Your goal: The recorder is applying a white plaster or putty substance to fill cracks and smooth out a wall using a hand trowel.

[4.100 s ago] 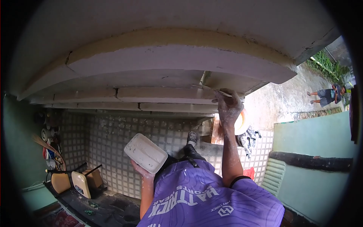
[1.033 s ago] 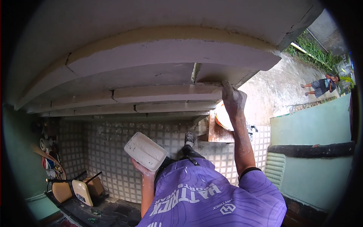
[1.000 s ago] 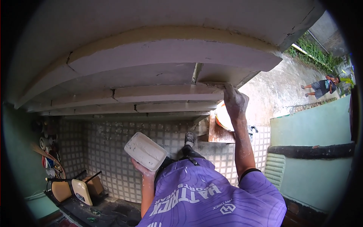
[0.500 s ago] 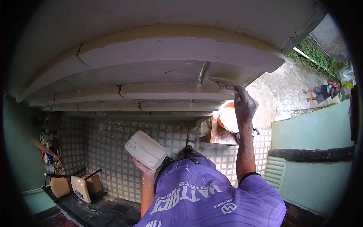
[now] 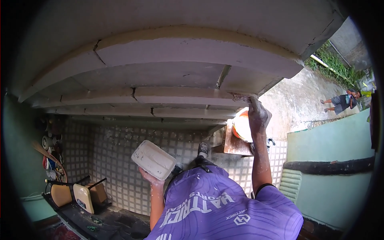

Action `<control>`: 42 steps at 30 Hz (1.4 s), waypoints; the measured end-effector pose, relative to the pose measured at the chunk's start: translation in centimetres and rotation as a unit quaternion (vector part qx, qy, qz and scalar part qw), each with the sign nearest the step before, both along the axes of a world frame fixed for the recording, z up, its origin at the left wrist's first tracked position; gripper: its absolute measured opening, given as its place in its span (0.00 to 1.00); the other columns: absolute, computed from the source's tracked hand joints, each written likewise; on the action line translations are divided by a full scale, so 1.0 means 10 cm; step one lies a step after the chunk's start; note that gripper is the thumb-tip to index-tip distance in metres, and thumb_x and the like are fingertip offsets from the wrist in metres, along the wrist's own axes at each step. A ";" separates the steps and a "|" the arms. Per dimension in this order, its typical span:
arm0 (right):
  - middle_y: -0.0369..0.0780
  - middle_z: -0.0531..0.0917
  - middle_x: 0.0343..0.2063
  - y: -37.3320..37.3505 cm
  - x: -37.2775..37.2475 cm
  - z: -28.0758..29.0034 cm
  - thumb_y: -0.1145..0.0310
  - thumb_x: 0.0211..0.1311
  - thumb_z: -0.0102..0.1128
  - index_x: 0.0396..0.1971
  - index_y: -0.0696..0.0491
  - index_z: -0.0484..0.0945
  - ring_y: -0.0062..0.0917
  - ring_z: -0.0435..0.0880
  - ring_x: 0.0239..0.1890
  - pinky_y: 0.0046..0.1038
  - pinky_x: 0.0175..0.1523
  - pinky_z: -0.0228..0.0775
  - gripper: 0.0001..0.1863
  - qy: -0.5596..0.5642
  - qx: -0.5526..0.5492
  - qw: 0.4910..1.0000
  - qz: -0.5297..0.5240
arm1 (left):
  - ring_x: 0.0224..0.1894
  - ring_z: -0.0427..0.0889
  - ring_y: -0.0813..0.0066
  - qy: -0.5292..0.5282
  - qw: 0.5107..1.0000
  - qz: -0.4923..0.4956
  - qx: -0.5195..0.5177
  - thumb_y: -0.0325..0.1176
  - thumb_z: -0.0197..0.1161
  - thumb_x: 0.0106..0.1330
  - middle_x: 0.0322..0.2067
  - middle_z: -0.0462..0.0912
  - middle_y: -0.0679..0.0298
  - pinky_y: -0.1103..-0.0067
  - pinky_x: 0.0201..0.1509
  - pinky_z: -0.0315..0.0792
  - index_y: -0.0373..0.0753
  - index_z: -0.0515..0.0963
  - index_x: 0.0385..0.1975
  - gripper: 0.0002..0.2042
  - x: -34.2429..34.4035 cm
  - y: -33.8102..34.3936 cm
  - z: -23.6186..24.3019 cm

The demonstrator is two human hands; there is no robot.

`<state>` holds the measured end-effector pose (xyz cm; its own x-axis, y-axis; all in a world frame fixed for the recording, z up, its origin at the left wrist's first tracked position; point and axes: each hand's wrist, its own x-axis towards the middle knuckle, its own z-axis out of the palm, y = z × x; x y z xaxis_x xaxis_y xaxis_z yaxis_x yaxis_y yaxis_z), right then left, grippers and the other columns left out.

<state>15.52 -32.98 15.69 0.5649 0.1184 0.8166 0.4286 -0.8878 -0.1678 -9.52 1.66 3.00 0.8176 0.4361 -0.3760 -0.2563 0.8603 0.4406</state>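
Observation:
My left hand [image 5: 151, 176] holds up a white rectangular tub [image 5: 163, 176] from below, its fingers mostly hidden under it. Whitish paste [image 5: 154, 157] is smeared over the inside of the tub. My right arm is raised, and the right hand [image 5: 259, 115], dusted with white, is closed around a putty knife [image 5: 242, 97] whose handle is hidden in the fist. Its smeared blade lies at the right end of a pale overhead beam [image 5: 180, 95], and I cannot tell exactly where it touches. Dark cracks run across this beam.
Below my right hand, an orange-rimmed bucket [image 5: 241, 126] stands on a wooden stand [image 5: 234, 145]. Chairs [image 5: 83, 198] and a dark bench [image 5: 120, 224] are at lower left. Another person [image 5: 346, 101] stands outside at far right. A pale green wall [image 5: 332, 140] borders the right side.
The putty knife's blade has tilted and shifted slightly lower at the beam end. My right hand has turned a little with it. The tub stays nearly in place, and the view has shifted slightly.

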 end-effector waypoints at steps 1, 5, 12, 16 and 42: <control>0.41 0.82 0.21 0.00 0.02 -0.06 0.77 0.53 0.63 0.39 0.52 0.82 0.30 0.79 0.16 0.29 0.21 0.70 0.11 0.032 -0.030 0.999 -0.027 | 0.66 0.65 0.54 0.005 1.000 0.008 0.002 0.63 0.42 0.66 0.67 0.62 0.63 0.54 0.66 0.65 0.52 0.56 0.70 0.35 -0.01 0.00 0.00; 0.38 0.77 0.15 -0.03 0.25 -0.14 0.75 0.56 0.61 0.37 0.50 0.81 0.29 0.77 0.15 0.29 0.20 0.67 0.09 -0.028 -0.053 0.996 -0.071 | 0.66 0.65 0.54 0.010 1.000 0.009 -0.008 0.63 0.42 0.66 0.67 0.61 0.63 0.54 0.66 0.65 0.52 0.56 0.70 0.35 -0.03 0.03 0.01; 0.39 0.83 0.21 -0.12 -0.06 0.07 0.74 0.55 0.64 0.40 0.49 0.81 0.28 0.80 0.18 0.28 0.23 0.70 0.12 -0.006 -0.020 0.998 -0.066 | 0.66 0.65 0.54 0.007 1.000 0.014 -0.009 0.64 0.42 0.66 0.67 0.61 0.64 0.55 0.66 0.65 0.51 0.56 0.70 0.36 -0.12 0.07 0.02; 0.42 0.84 0.24 -0.13 0.13 -0.16 0.72 0.56 0.65 0.35 0.47 0.80 0.33 0.84 0.22 0.31 0.26 0.73 0.07 0.068 -0.004 0.993 -0.095 | 0.66 0.65 0.55 0.003 1.000 0.004 0.003 0.64 0.42 0.66 0.67 0.61 0.64 0.55 0.66 0.65 0.52 0.56 0.70 0.36 -0.12 0.06 0.00; 0.41 0.81 0.18 -0.09 0.35 -0.17 0.68 0.58 0.61 0.42 0.45 0.79 0.35 0.81 0.18 0.34 0.23 0.71 0.11 0.090 -0.062 0.991 -0.077 | 0.65 0.66 0.55 0.014 0.999 0.017 0.029 0.64 0.39 0.66 0.67 0.62 0.65 0.56 0.66 0.66 0.53 0.57 0.70 0.35 -0.35 0.15 -0.01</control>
<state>19.04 -33.88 14.00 0.7191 0.1137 0.6855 0.2604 -0.9587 -0.1142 -12.97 3.13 2.86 0.7919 0.4847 -0.3714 -0.2712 0.8242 0.4972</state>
